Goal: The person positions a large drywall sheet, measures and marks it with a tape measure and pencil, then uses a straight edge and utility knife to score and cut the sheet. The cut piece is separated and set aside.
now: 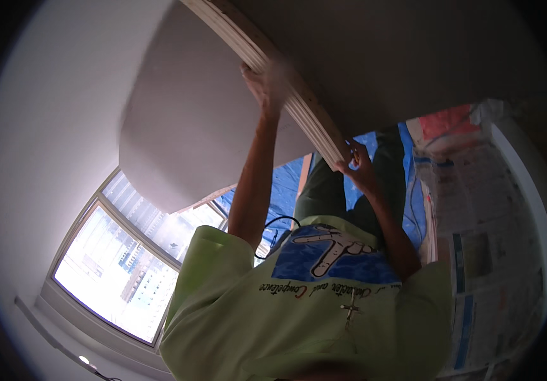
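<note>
While we look down our own chest, both arms go up to a big pale board (222,95) held tilted overhead. Our left hand (266,79) grips its layered edge high up, fingers curled over it, though blur softens them. Our right hand (357,166) clasps the same edge lower down, at the corner, thumb and fingers pinching it. Below us we see our lime-green shirt (299,324) with a blue print, a window (118,273) bright at the lower left, blue sheeting (286,184) and newspapers (489,241) spread over the floor.
</note>
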The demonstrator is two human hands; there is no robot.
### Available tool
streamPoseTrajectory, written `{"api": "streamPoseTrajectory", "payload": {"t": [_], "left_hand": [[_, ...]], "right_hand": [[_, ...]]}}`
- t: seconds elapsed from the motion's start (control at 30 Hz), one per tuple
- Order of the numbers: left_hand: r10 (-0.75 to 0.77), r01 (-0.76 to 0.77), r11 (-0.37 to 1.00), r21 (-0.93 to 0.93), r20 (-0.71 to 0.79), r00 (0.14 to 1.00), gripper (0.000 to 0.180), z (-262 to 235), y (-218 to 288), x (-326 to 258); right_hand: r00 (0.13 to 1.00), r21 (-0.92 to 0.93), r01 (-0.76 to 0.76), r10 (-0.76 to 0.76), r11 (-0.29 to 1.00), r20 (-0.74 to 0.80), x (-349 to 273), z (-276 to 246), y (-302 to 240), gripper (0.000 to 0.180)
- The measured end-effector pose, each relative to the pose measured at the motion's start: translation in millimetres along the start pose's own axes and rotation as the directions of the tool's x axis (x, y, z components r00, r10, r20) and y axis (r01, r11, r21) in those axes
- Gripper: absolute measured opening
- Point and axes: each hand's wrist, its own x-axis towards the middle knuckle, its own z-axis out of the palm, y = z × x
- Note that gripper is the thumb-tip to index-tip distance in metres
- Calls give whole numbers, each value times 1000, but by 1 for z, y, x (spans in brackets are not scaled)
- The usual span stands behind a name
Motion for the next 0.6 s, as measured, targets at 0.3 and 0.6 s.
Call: {"api": "streamPoseTrajectory", "payload": {"t": [0.3,0.6], "left_hand": [[-4,6,997,74,-29,1000,70,10,-6,1],[-25,25,999,20,-17,1000,71,8,-7,1]], "right_hand": [[995,217,52,-32,975,-94,-9,9,-6,74],[998,188,-64,64,980,2,-10,12,-10,74]]}}
